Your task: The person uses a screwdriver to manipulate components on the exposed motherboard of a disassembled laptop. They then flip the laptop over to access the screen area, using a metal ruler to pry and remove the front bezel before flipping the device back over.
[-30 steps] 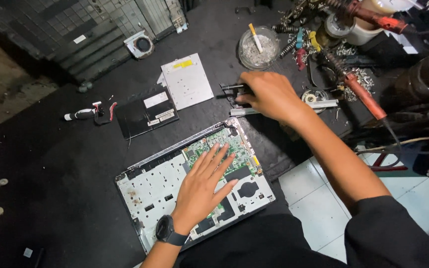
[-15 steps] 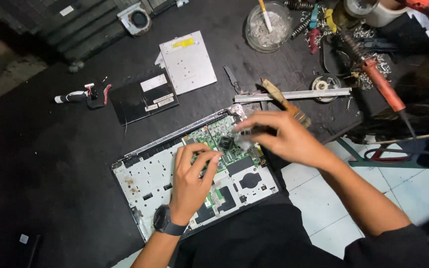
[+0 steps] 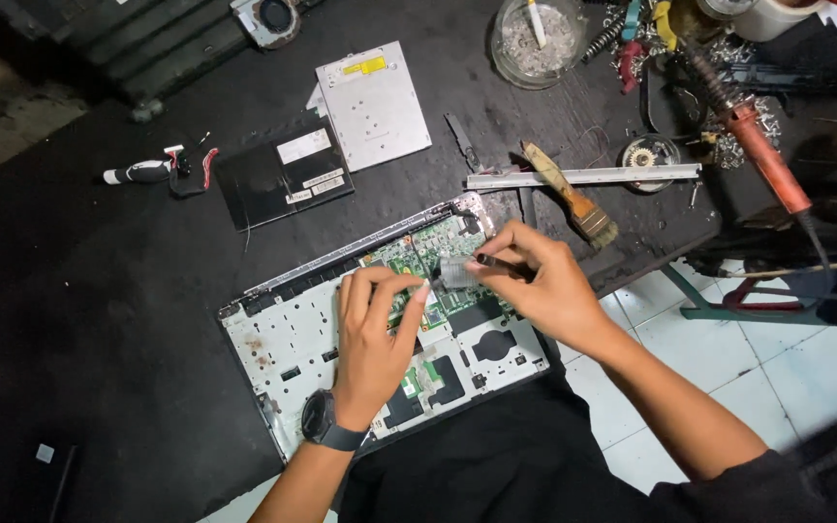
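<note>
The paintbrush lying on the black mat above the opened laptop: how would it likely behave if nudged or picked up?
The paintbrush looks flat-handled, so it would probably slide rather than roll. It rests across the thin metal strip, so a push may rock it or drag the strip along. Its bristles would likely flex while the wooden handle stays stiff, and it seems light.

green circuit board [image 3: 418,254], grey laptop chassis [image 3: 293,329], black table [image 3: 128,291], red soldering iron [image 3: 767,160]

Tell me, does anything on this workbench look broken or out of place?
The laptop lies opened up, its green circuit board bare, while the left hand presses on it and the right hand holds a thin dark tool. Removed parts lie about: an optical drive and a fan.
</note>
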